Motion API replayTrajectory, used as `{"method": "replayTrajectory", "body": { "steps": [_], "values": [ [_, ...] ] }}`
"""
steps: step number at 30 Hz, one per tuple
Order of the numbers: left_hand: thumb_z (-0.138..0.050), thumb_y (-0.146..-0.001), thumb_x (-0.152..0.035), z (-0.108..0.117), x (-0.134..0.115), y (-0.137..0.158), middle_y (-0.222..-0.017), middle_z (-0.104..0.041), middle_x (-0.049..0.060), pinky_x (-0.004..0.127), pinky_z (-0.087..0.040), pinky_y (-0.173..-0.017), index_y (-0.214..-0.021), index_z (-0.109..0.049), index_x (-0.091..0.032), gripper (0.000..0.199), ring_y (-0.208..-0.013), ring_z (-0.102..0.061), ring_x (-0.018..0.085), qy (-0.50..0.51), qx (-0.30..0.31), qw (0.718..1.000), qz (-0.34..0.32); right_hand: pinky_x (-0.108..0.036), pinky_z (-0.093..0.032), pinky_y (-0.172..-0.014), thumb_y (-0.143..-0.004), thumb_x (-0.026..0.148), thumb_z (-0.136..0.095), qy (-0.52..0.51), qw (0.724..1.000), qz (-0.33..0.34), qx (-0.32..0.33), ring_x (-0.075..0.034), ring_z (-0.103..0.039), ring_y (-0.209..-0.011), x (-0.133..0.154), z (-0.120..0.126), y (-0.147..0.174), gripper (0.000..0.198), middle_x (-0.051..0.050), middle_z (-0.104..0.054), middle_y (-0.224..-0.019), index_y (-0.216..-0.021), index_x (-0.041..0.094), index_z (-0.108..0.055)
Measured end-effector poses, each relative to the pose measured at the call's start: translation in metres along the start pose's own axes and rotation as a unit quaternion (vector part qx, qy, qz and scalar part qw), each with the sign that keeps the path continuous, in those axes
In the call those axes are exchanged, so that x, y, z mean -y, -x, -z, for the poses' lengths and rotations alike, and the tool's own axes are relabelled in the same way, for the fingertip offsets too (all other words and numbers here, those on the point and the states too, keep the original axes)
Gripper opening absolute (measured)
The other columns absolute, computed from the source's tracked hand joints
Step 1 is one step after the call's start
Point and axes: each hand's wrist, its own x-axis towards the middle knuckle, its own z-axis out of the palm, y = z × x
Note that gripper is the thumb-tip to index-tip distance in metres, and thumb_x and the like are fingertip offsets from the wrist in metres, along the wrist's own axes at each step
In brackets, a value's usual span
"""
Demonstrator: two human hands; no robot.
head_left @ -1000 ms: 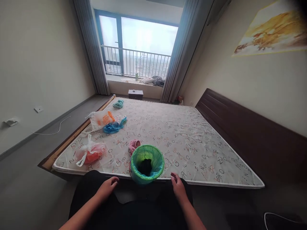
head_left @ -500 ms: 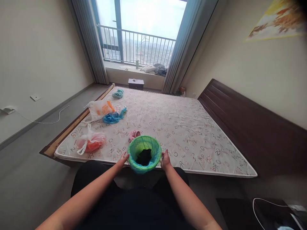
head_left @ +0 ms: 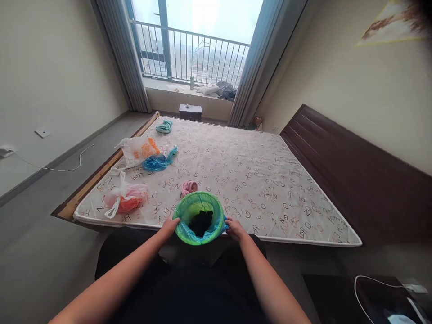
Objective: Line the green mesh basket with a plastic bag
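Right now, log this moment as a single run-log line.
left hand: touching green bin | right hand: pinching blue liner at bin's right side | inside bin: dark item | on mattress: pink bundle beyond bin

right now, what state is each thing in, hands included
green bin: mouth open, dark contents inside
blue liner: spread inside, over the rim
left hand: gripping the lined rim
right hand: pinching the liner, drawn sideways
red-filled plastic bag: handles up
orange-printed white bag: crumpled
blue plastic bag: crumpled
pink bundle: bunched
teal bundle: coiled
gray curtains: drawn apart
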Motion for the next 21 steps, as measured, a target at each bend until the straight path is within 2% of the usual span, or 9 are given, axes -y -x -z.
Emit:
{"method": "replayTrajectory", "body": {
  "steps": [3, 5, 7, 10, 12, 15, 17, 19, 21],
  "values": [
    [-0.059, -0.078, -0.019, 0.005, -0.001, 0.003, -0.078, -0.071, 0.008, 0.037, -0.054, -0.081, -0.090, -0.067, -0.015, 0.015, -0.084, -0.069, 0.027, -0.036, -0.011, 0.999, 0.027, -0.022, -0.048, -0.054, -0.071, 0.021, -0.080, -0.045, 0.999, 0.023, -0.006, -0.011, -0.059, -0.054, 0.018, 0.007, 0.009, 0.030, 0.005, -0.065, -0.067, -0.093, 0.023, -0.059],
    [-0.057, -0.078, -0.020, 0.005, -0.002, 0.006, -0.083, -0.072, 0.009, 0.037, -0.054, -0.082, -0.092, -0.067, -0.015, 0.018, -0.085, -0.069, 0.028, -0.043, -0.011, 0.999, 0.014, -0.026, -0.055, -0.063, -0.071, 0.023, -0.082, -0.094, 0.994, 0.046, 0.016, -0.014, -0.067, -0.065, 0.027, 0.007, 0.017, 0.033, 0.002, -0.071, -0.077, -0.096, 0.023, -0.060],
    [-0.057, -0.076, -0.023, 0.003, -0.001, 0.009, -0.085, -0.073, 0.009, 0.037, -0.054, -0.083, -0.092, -0.066, -0.015, 0.020, -0.087, -0.070, 0.028, -0.038, -0.012, 0.999, -0.002, -0.028, -0.057, -0.067, -0.071, 0.023, -0.084, -0.149, 0.985, 0.071, 0.038, -0.016, -0.069, -0.071, 0.033, 0.004, 0.023, 0.033, 0.002, -0.072, -0.081, -0.096, 0.023, -0.061],
    [-0.056, -0.074, -0.028, 0.001, 0.003, 0.011, -0.086, -0.073, 0.008, 0.037, -0.055, -0.083, -0.092, -0.067, -0.016, 0.024, -0.087, -0.070, 0.028, -0.017, -0.012, 1.000, -0.005, -0.028, -0.058, -0.070, -0.074, 0.022, -0.082, -0.197, 0.976, 0.092, 0.029, -0.017, -0.071, -0.078, 0.038, 0.001, 0.028, 0.027, 0.002, -0.073, -0.083, -0.094, 0.024, -0.063],
    [-0.055, -0.073, -0.030, 0.001, 0.006, 0.011, -0.086, -0.074, 0.008, 0.036, -0.056, -0.082, -0.093, -0.067, -0.016, 0.028, -0.086, -0.070, 0.027, 0.002, -0.009, 1.000, 0.001, -0.028, -0.058, -0.071, -0.077, 0.020, -0.079, -0.196, 0.978, 0.072, 0.010, -0.018, -0.072, -0.080, 0.040, 0.002, 0.028, 0.022, 0.000, -0.075, -0.084, -0.093, 0.023, -0.064],
    [-0.055, -0.071, -0.031, 0.001, 0.008, 0.011, -0.084, -0.074, 0.007, 0.036, -0.057, -0.079, -0.092, -0.067, -0.016, 0.028, -0.084, -0.071, 0.026, 0.029, -0.004, 0.999, 0.016, -0.027, -0.057, -0.066, -0.077, 0.014, -0.075, -0.188, 0.982, 0.018, -0.027, -0.018, -0.071, -0.074, 0.045, 0.006, 0.029, 0.021, -0.001, -0.073, -0.079, -0.093, 0.022, -0.064],
    [-0.055, -0.071, -0.030, 0.000, 0.005, 0.013, -0.082, -0.075, 0.007, 0.036, -0.058, -0.077, -0.091, -0.068, -0.016, 0.027, -0.082, -0.071, 0.026, 0.045, 0.002, 0.999, 0.025, -0.026, -0.057, -0.063, -0.077, 0.012, -0.074, -0.195, 0.980, 0.015, -0.041, -0.016, -0.070, -0.071, 0.048, 0.007, 0.030, 0.022, -0.001, -0.073, -0.078, -0.094, 0.022, -0.063],
    [-0.057, -0.071, -0.027, -0.002, -0.001, 0.016, -0.084, -0.077, 0.008, 0.035, -0.059, -0.076, -0.093, -0.070, -0.016, 0.028, -0.084, -0.072, 0.027, 0.049, 0.005, 0.999, 0.018, -0.023, -0.056, -0.060, -0.080, 0.013, -0.073, -0.203, 0.979, 0.021, -0.004, -0.015, -0.069, -0.069, 0.052, 0.006, 0.031, 0.023, -0.001, -0.073, -0.081, -0.098, 0.022, -0.063],
    [-0.059, -0.071, -0.024, -0.003, -0.008, 0.019, -0.087, -0.079, 0.008, 0.034, -0.059, -0.076, -0.097, -0.071, -0.015, 0.030, -0.086, -0.073, 0.027, 0.042, 0.005, 0.999, 0.006, -0.019, -0.050, -0.051, -0.085, 0.019, -0.072, -0.201, 0.977, -0.006, 0.074, -0.011, -0.063, -0.059, 0.056, 0.002, 0.030, 0.019, 0.000, -0.071, -0.078, -0.102, 0.021, -0.064]
  ]
}}
